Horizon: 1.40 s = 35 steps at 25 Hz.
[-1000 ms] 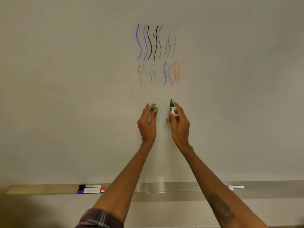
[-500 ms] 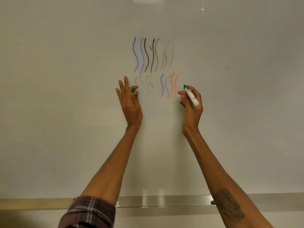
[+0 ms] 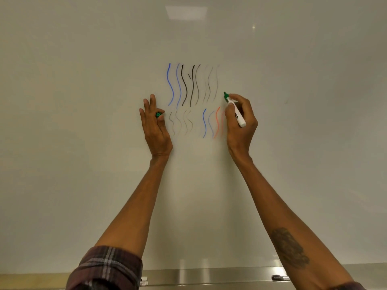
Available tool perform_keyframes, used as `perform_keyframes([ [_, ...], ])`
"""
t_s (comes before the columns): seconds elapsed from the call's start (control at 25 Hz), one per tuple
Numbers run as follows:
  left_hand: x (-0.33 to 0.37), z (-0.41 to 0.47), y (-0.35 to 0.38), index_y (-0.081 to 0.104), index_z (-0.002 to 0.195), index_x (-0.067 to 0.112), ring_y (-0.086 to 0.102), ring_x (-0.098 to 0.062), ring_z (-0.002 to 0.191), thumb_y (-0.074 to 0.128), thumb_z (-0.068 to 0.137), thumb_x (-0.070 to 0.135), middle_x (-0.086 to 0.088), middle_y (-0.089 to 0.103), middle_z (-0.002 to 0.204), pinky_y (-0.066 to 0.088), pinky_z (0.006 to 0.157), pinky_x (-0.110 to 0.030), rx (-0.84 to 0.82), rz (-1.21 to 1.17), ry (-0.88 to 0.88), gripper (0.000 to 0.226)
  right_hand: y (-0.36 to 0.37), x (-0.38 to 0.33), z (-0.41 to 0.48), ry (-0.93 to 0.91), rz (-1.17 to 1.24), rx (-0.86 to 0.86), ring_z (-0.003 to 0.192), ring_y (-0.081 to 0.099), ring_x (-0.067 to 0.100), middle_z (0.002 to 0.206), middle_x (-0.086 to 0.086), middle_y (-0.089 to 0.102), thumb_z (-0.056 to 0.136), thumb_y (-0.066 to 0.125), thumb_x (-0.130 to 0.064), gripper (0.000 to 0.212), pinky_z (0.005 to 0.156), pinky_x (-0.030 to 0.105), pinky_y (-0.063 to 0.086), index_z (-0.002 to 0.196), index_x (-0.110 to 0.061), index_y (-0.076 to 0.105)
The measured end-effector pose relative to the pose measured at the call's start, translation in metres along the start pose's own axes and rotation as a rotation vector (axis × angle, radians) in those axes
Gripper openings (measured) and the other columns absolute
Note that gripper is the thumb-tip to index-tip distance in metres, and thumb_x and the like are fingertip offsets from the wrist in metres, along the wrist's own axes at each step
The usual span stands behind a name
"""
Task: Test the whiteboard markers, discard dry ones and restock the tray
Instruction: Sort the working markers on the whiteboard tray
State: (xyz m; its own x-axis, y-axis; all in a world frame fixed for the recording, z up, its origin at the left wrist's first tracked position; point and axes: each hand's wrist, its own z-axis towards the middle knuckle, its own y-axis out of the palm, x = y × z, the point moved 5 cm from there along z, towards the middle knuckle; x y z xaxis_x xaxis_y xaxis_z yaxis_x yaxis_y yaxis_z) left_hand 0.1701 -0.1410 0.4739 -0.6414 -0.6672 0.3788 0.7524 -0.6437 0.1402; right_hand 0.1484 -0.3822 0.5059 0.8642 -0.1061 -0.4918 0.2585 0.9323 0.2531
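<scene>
Green marker [image 3: 234,109], uncapped, gripped in R hand [image 3: 240,126] centre-right of frame, tip at whiteboard [image 3: 83,101] beside test strokes [image 3: 188,86], prob. to scribble. L hand [image 3: 156,130] pinches cap [image 3: 158,115], likely for recapping.

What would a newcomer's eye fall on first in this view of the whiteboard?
First, the cluster of wavy test strokes in blue, black, grey and orange at the centre of the whiteboard. At their right edge, the right hand grips an uncapped green marker, tip up; at their left edge, the left hand pinches its green cap.
</scene>
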Motion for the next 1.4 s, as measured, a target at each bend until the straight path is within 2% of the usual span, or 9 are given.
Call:
perform_keyframes([
  [0.12, 0.001, 0.0, -0.001, 0.042, 0.144, -0.002, 0.026, -0.024, 0.149, 0.027, 0.107, 0.02, -0.01, 0.04, 0.155, 0.016, 0.125, -0.042, -0.001, 0.02, 0.016, 0.045, 0.008, -0.009, 0.013, -0.102, -0.111, 0.064, 0.083, 0.065, 0.013, 0.1, 0.003, 0.071, 0.093, 0.062, -0.019, 0.026, 0.071, 0.03, 0.056, 0.116, -0.006, 0.066],
  [0.28, 0.001, -0.001, -0.002, 0.042, 0.144, 0.002, 0.026, -0.024, 0.15, 0.029, 0.107, 0.016, -0.008, 0.039, 0.156, 0.017, 0.124, -0.045, -0.003, 0.022, 0.029, 0.042, 0.016, -0.016, 0.034, -0.204, -0.229, 0.09, 0.083, 0.066, 0.015, 0.1, 0.001, 0.072, 0.093, 0.062, -0.023, 0.027, 0.071, 0.033, 0.056, 0.114, -0.008, 0.07],
  [0.44, 0.001, -0.001, -0.002, 0.045, 0.142, 0.004, 0.027, -0.025, 0.149, 0.03, 0.107, 0.015, -0.01, 0.04, 0.155, 0.017, 0.124, -0.044, 0.0, 0.016, 0.038, 0.04, 0.014, -0.014, 0.032, -0.285, -0.325, 0.07, 0.08, 0.066, 0.017, 0.096, 0.003, 0.072, 0.093, 0.062, -0.021, 0.026, 0.068, 0.029, 0.054, 0.114, -0.007, 0.071],
  [0.64, 0.0, -0.001, -0.002, 0.046, 0.14, -0.001, 0.027, -0.025, 0.149, 0.031, 0.107, 0.016, -0.01, 0.04, 0.155, 0.018, 0.124, -0.046, 0.0, 0.018, 0.028, 0.04, 0.002, 0.002, -0.021, -0.233, -0.389, 0.079, 0.068, 0.06, 0.016, 0.084, 0.002, 0.069, 0.09, 0.066, -0.023, 0.019, 0.059, 0.034, 0.05, 0.101, -0.009, 0.073],
  [0.8, 0.002, -0.001, -0.002, 0.055, 0.126, 0.003, 0.028, -0.027, 0.148, 0.031, 0.106, 0.015, -0.012, 0.041, 0.154, 0.016, 0.124, -0.042, -0.005, 0.024, 0.062, 0.034, 0.0, -0.012, 0.001, -0.155, -0.282, 0.164, 0.075, 0.062, 0.016, 0.087, -0.002, 0.071, 0.09, 0.064, -0.023, 0.019, 0.064, 0.033, 0.051, 0.103, -0.012, 0.073],
  [0.92, 0.001, -0.001, -0.003, 0.055, 0.126, 0.003, 0.028, -0.026, 0.149, 0.03, 0.107, 0.019, -0.012, 0.041, 0.154, 0.016, 0.124, -0.039, -0.004, 0.026, 0.046, 0.036, 0.004, -0.029, 0.041, -0.196, -0.289, 0.172, 0.082, 0.065, 0.016, 0.094, -0.001, 0.072, 0.092, 0.061, -0.026, 0.025, 0.069, 0.029, 0.052, 0.11, -0.012, 0.072],
  [1.12, 0.001, 0.0, -0.005, 0.048, 0.137, -0.003, 0.027, -0.022, 0.149, 0.026, 0.107, 0.025, -0.009, 0.042, 0.154, 0.014, 0.125, -0.035, -0.017, -0.005, 0.002, 0.047, -0.002, -0.008, 0.011, -0.187, -0.398, 0.068, 0.076, 0.064, 0.019, 0.09, 0.0, 0.069, 0.091, 0.062, -0.024, 0.021, 0.064, 0.039, 0.051, 0.107, -0.015, 0.072],
  [1.28, 0.006, 0.0, -0.011, 0.049, 0.138, -0.002, 0.031, -0.016, 0.147, 0.03, 0.107, 0.023, -0.004, 0.047, 0.15, 0.019, 0.124, -0.038, 0.02, -0.108, -0.081, 0.044, -0.011, 0.008, -0.037, 0.033, -0.154, 0.028, 0.081, 0.066, 0.014, 0.093, -0.001, 0.071, 0.093, 0.065, -0.019, 0.017, 0.07, 0.04, 0.055, 0.107, -0.012, 0.072],
  [1.4, 0.013, -0.002, -0.027, 0.061, 0.124, 0.001, 0.051, -0.018, 0.133, 0.041, 0.106, 0.018, -0.002, 0.063, 0.128, 0.038, 0.115, -0.042, 0.13, -0.231, -0.165, 0.032, 0.003, 0.011, -0.054, 0.231, 0.163, -0.109, 0.082, 0.065, 0.02, 0.097, 0.011, 0.07, 0.094, 0.062, -0.009, 0.017, 0.072, 0.035, 0.054, 0.11, -0.006, 0.068],
])
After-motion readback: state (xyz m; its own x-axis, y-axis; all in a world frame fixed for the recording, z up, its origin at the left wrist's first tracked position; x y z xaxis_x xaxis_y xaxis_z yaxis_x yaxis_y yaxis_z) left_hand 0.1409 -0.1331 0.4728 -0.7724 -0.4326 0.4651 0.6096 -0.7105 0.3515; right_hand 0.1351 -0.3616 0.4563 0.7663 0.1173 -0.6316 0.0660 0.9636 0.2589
